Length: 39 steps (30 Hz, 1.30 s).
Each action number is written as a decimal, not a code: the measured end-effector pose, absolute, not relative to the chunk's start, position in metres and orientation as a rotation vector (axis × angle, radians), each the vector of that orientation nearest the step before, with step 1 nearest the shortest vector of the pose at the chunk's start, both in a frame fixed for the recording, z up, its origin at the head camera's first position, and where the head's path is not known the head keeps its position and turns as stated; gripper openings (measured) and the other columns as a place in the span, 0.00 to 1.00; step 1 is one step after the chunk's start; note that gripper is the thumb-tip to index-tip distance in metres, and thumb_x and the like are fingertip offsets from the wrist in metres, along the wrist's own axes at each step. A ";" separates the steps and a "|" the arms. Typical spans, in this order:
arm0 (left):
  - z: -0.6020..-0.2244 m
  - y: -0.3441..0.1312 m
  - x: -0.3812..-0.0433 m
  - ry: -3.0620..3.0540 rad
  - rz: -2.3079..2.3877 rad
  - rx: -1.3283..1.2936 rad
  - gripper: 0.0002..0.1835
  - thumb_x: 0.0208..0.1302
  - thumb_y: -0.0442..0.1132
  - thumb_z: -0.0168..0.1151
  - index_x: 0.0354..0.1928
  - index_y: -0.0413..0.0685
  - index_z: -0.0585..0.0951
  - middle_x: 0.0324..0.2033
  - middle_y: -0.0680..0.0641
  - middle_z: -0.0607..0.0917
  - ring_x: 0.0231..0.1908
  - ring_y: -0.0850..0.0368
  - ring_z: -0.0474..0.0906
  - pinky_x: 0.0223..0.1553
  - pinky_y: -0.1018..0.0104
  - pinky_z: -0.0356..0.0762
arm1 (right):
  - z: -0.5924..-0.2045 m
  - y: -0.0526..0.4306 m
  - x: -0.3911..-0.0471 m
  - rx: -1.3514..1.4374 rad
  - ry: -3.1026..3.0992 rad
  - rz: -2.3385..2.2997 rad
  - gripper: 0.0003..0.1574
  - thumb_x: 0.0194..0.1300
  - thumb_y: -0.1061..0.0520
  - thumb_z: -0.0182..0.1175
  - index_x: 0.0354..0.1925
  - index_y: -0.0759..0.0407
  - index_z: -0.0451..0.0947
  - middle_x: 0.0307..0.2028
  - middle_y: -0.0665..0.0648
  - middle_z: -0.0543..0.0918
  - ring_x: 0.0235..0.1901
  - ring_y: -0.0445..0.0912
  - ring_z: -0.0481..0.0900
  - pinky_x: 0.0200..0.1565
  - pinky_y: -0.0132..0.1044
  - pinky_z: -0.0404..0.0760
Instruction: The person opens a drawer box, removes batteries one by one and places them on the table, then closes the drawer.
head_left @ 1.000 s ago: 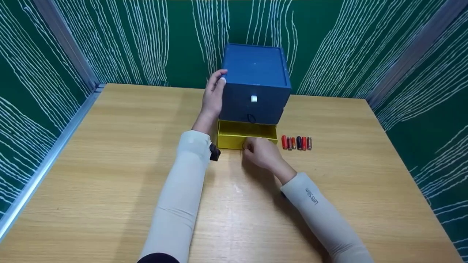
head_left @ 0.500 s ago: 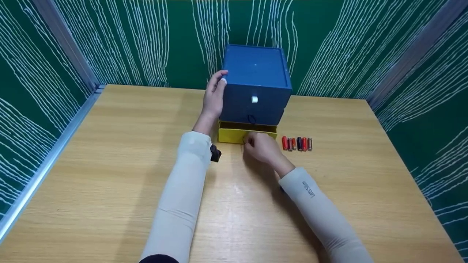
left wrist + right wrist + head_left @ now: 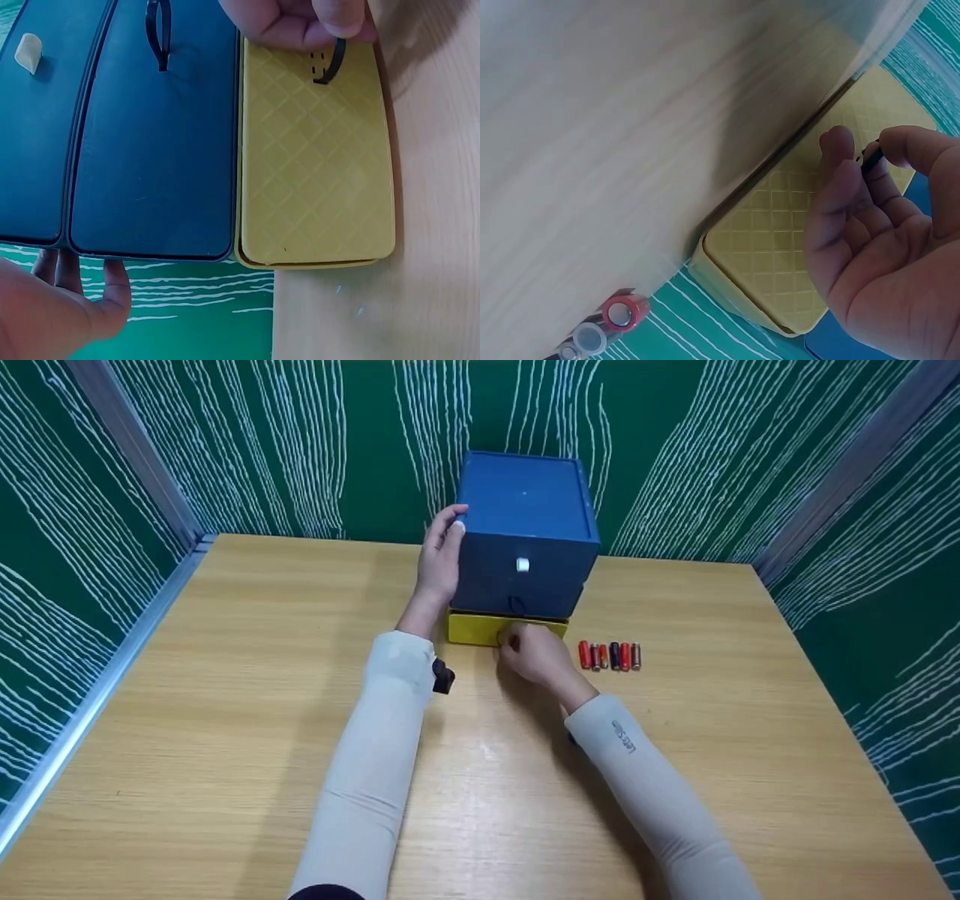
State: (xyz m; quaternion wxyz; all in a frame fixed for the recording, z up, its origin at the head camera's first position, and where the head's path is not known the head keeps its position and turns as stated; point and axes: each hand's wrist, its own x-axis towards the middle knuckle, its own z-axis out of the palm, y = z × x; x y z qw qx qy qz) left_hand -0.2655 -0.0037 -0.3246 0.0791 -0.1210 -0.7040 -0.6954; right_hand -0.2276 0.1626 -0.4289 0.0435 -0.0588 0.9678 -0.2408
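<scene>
A small drawer cabinet (image 3: 525, 499) has a blue top and blue upper drawers, with a yellow bottom drawer (image 3: 322, 165). My right hand (image 3: 541, 656) pinches the black loop handle (image 3: 338, 58) of that yellow drawer between thumb and fingers. The yellow front sits almost level with the blue fronts. Against the cabinet's left side rests my left hand (image 3: 439, 559), thumb by the front edge and fingers along the side. The top drawer has a pale knob (image 3: 523, 565); the middle one has another black loop (image 3: 159, 34). The drawer's inside is hidden.
Several batteries (image 3: 625, 656), red, dark and brownish, lie in a row on the wooden table (image 3: 225, 697) to the right of the yellow drawer. Green walls (image 3: 367, 450) with white wavy lines stand behind and on both sides.
The yellow drawer has slid back into the cabinet, pushed by my right hand at its handle; its open top no longer shows. My left hand has stayed at the cabinet's side.
</scene>
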 end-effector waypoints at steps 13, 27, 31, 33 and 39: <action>-0.319 -0.001 -0.260 -2.124 -2.089 -0.290 0.18 0.68 0.45 0.37 0.57 0.56 0.66 0.60 0.56 0.64 0.59 0.63 0.59 0.60 0.65 0.57 | -0.429 0.160 -0.233 -0.156 2.943 -0.735 0.06 0.57 0.50 0.52 0.33 0.49 0.70 0.23 0.52 0.73 0.24 0.46 0.73 0.26 0.36 0.69; -0.315 -0.002 -0.254 -2.103 -2.089 -0.314 0.18 0.66 0.44 0.43 0.57 0.55 0.67 0.60 0.55 0.64 0.58 0.62 0.59 0.59 0.66 0.58 | -0.430 0.158 -0.233 -0.198 2.976 -0.700 0.09 0.57 0.51 0.53 0.37 0.49 0.72 0.27 0.50 0.75 0.27 0.46 0.73 0.30 0.36 0.70; -0.314 0.000 -0.251 -2.157 -1.955 -0.370 0.15 0.65 0.43 0.44 0.52 0.51 0.70 0.56 0.51 0.66 0.56 0.59 0.61 0.57 0.66 0.61 | -0.430 0.158 -0.233 -0.170 2.949 -0.730 0.06 0.57 0.50 0.54 0.34 0.48 0.71 0.24 0.51 0.74 0.26 0.46 0.73 0.30 0.36 0.70; -0.313 0.001 -0.250 -2.175 -1.877 -0.394 0.13 0.65 0.43 0.43 0.49 0.49 0.71 0.54 0.50 0.68 0.55 0.58 0.62 0.56 0.66 0.62 | -0.430 0.159 -0.233 -0.163 2.948 -0.732 0.05 0.57 0.50 0.54 0.33 0.48 0.71 0.24 0.51 0.74 0.27 0.46 0.73 0.30 0.37 0.70; -0.316 0.002 -0.250 -2.182 -1.727 -0.412 0.12 0.64 0.42 0.43 0.43 0.46 0.71 0.49 0.47 0.69 0.52 0.57 0.63 0.55 0.65 0.63 | -0.431 0.158 -0.234 -0.163 2.939 -0.740 0.08 0.57 0.50 0.54 0.36 0.49 0.72 0.26 0.51 0.74 0.28 0.47 0.72 0.31 0.37 0.69</action>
